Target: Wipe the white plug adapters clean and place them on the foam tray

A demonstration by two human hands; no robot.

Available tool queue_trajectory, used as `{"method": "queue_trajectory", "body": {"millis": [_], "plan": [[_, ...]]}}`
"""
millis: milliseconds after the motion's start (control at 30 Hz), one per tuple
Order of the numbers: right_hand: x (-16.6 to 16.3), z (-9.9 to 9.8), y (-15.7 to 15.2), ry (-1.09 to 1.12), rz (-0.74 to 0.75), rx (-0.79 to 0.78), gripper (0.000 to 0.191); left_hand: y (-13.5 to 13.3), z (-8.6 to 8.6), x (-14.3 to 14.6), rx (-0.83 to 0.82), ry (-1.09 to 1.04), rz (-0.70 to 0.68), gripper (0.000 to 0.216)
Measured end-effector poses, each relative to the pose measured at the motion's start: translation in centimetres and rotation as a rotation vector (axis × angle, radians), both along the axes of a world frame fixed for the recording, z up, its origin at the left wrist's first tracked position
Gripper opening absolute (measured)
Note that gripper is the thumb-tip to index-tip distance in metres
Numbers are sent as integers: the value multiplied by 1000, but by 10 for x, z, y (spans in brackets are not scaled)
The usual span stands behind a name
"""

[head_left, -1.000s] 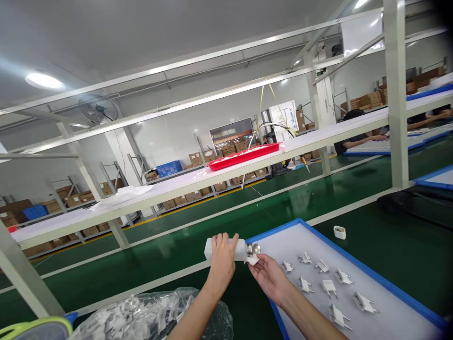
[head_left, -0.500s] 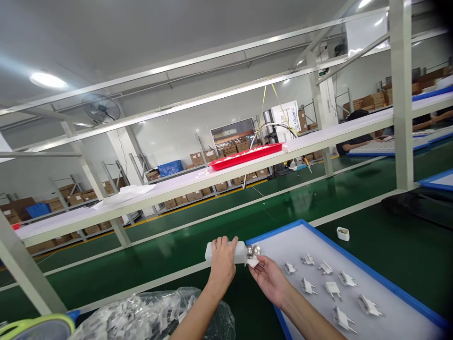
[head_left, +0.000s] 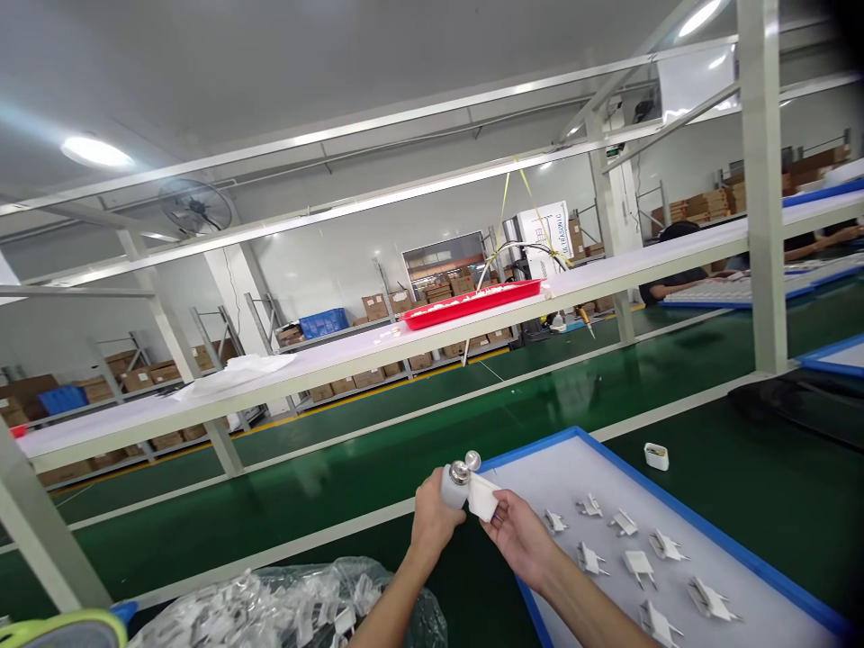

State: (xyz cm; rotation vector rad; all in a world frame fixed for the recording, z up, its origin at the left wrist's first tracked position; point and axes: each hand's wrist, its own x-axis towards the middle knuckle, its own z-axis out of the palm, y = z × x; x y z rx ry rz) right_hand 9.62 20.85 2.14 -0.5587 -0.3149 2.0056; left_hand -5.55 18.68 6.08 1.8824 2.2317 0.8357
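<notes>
My left hand (head_left: 433, 519) is wrapped around a whitish plastic bottle (head_left: 454, 490) with a metal dispenser top and a flipped-open round lid. The bottle leans, its metal top up and to the right. Between the fingertips of my right hand (head_left: 521, 537) is a folded white cloth (head_left: 483, 497), right beside the bottle's top. Whether the cloth touches the metal cannot be made out. Below and right of that hand, several white two-pin plugs (head_left: 638, 567) lie spread over a blue-edged white tray (head_left: 573, 450).
At lower left sits a clear plastic bag (head_left: 283, 603) of small white parts, beside a yellow-green rimmed object (head_left: 67, 627). A small white container (head_left: 656, 456) stands right of the tray. A red tray (head_left: 472, 304) rests on the raised shelf (head_left: 351, 360). Another person (head_left: 681, 270) is at far right.
The bottle has gone from lying sideways over the cloth to a more upright tilt, its top shifting left. More of the cloth now shows in my right hand.
</notes>
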Motion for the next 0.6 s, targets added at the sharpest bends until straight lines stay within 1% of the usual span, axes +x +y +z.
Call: {"method": "queue_trajectory", "body": {"millis": [67, 133, 300, 400, 467, 533, 600], "plan": [[6, 3, -3, -4, 32, -25, 17, 8, -8, -2, 11, -87, 30, 32], [13, 4, -7, -12, 45, -36, 17, 15, -17, -5, 28, -168, 78, 28], [29, 6, -16, -50, 51, -37, 19, 26, -35, -11, 62, -304, 166, 32], [37, 11, -30, -82, 66, -50, 15, 25, -38, -11, 63, -329, 171, 36], [46, 10, -45, -103, 88, -71, 24, 22, -36, -11, 47, -311, 173, 40], [60, -1, -64, -121, 118, -103, 39, 14, -33, -15, 18, -258, 195, 45], [81, -26, -83, -159, 144, -160, 55, -3, -27, -22, -25, -176, 217, 49]]}}
